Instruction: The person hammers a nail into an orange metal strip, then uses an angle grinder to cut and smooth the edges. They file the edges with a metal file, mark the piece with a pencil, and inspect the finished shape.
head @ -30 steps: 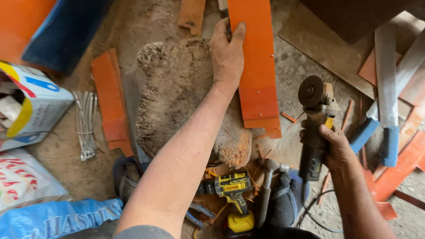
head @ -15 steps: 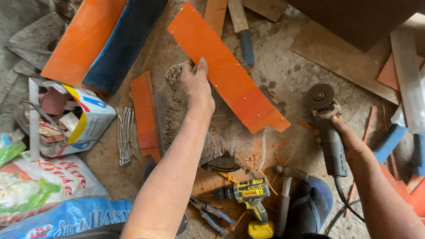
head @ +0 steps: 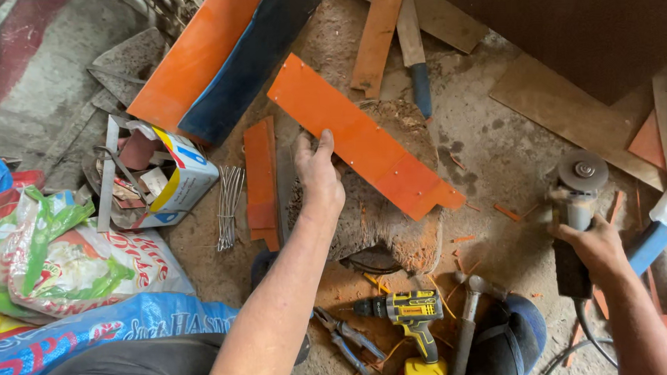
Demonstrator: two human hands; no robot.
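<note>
Orange panel (head: 362,145) shifted, log (head: 376,223) half-hidden

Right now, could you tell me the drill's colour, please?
Yellow and black drill, in the head view.

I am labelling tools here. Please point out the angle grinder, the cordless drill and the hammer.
angle grinder (head: 578,199): head view, on its neck below the disc.
cordless drill (head: 410,308): head view, on its yellow body.
hammer (head: 467,332): head view, on its handle.

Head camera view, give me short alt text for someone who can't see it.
A person's left hand holds a long orange panel lying across a worn wood block, while the right hand grips an angle grinder off to the side. A yellow drill lies on the dusty floor.
</note>
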